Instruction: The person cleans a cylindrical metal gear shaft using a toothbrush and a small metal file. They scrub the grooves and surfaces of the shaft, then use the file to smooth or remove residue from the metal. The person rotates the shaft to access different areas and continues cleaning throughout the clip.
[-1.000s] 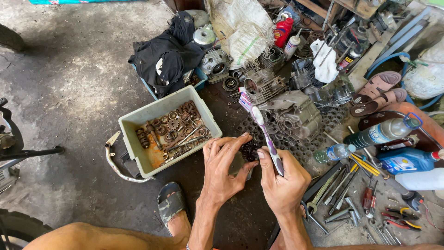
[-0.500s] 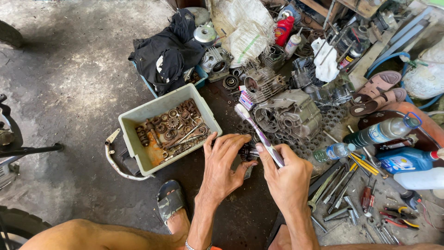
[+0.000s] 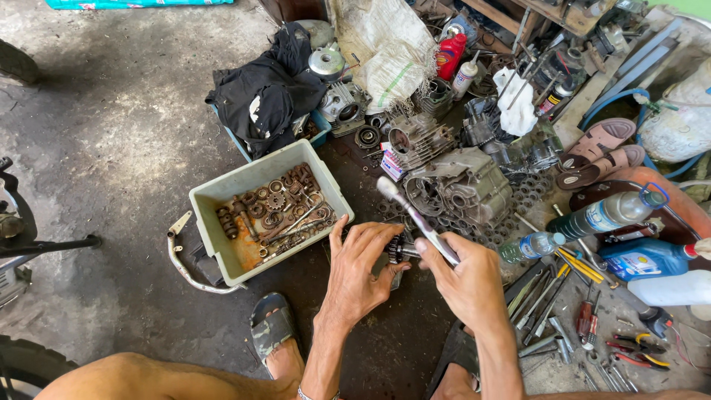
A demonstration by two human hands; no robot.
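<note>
My left hand (image 3: pixel 361 268) is wrapped around a small dark toothed gear part (image 3: pixel 401 247), fingers curled over it just above the oily floor. My right hand (image 3: pixel 465 275) grips the handle of a toothbrush (image 3: pixel 415 215) whose head points up and to the left, away from the gear. The two hands sit close together, nearly touching, in front of my sandalled left foot (image 3: pixel 272 329). A grey engine crankcase (image 3: pixel 463 189) lies just beyond the hands.
A pale green tub (image 3: pixel 217 194) of rusty gears and parts stands left of the hands. Wrenches and screwdrivers (image 3: pixel 549 296) lie at the right with plastic bottles (image 3: pixel 607 213) and a blue oil bottle (image 3: pixel 646 258). Black cloth (image 3: pixel 261 92), cylinder parts and sacks crowd the back.
The toothbrush has tilted down from upright to a slant toward the left. Both hands have drawn closer together, and my left hand now closes on the gear part.
</note>
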